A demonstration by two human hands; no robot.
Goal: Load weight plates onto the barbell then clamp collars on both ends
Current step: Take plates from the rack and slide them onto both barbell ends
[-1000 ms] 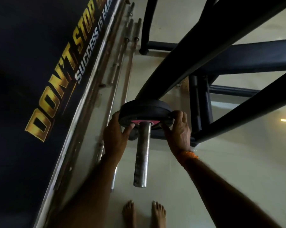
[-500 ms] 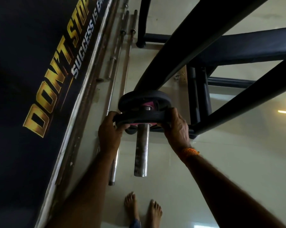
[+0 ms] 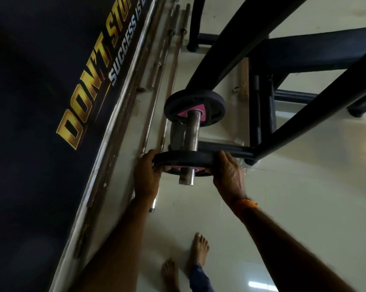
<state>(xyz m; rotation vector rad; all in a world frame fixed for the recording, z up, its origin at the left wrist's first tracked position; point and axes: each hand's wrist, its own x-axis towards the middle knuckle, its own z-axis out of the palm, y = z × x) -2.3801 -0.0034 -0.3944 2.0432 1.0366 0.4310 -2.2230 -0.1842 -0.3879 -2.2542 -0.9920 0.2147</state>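
Observation:
A steel barbell sleeve point(image 3: 192, 131) points toward me in the middle of the view. A black weight plate with a pink hub point(image 3: 194, 108) sits far up the sleeve against the collar. A second black plate with a pink centre point(image 3: 184, 158) rides near the sleeve's open end, only a short stub of steel sticking out below it. My left hand point(image 3: 147, 173) grips this plate's left rim and my right hand point(image 3: 229, 171) grips its right rim. No clamp collar is visible.
A black bench frame point(image 3: 262, 49) with slanted tubes rises right behind the barbell. Spare bars point(image 3: 167, 66) lie along the foot of the dark banner wall point(image 3: 51, 102) at left. Pale floor tiles and my bare feet point(image 3: 197, 251) are below.
The plate in my hands has slid along the sleeve away from the inner plate toward the open end, opening a gap between the two plates. The camera view has also shifted.

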